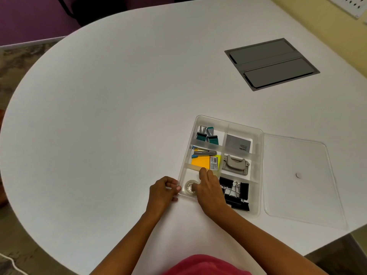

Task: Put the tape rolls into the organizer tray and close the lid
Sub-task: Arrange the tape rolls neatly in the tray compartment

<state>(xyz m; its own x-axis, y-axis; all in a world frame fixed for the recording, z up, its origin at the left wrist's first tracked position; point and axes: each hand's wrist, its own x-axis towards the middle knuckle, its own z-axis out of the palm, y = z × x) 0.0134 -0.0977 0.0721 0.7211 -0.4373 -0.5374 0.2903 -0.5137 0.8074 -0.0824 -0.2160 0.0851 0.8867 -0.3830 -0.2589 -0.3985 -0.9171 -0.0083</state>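
Observation:
A clear plastic organizer tray (258,147) with several compartments sits on the white table. Its clear lid (299,181) lies flat on the table to the tray's right. A clear tape roll (188,187) rests in the tray's near-left compartment. My right hand (208,189) reaches into that compartment, fingers touching the roll's right side; part of the compartment is hidden under it. My left hand (162,190) grips the tray's near-left outer edge, thumb on the rim.
The other compartments hold teal stamps (207,133), a grey card (238,144), a stapler (204,152), yellow sticky notes (200,162), a hole punch (235,164) and black binder clips (238,193). A grey cable hatch (272,63) is set into the table at the far right.

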